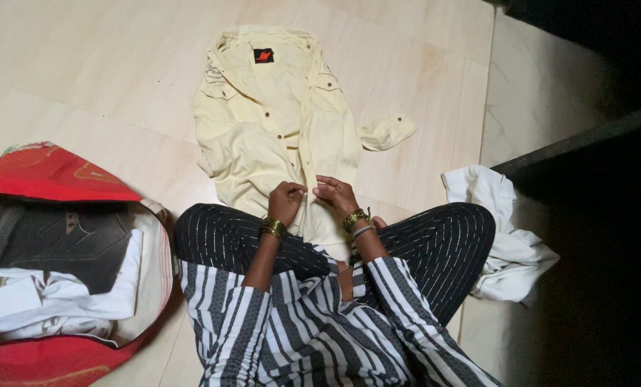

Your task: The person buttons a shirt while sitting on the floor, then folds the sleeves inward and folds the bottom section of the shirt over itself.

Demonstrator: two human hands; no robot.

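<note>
Left hand (286, 201), right hand (335, 195): both bent at wrist, fingertips pinched on front placket of pale yellow shirt (277, 122), spread on floor (84, 86).

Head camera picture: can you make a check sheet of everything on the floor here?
Surface: pale tiled floor, bare around the shirt.
Job's things: pale yellow button-up shirt spread flat, collar away from the person.
Clutter: red fabric bag holding folded clothes; crumpled white cloth on the opposite side.
Grippers: left hand and right hand both pinch the shirt's front edge near the hem.
Cables: nothing seen.
Surroundings: dark furniture edge, in shadow.
</note>
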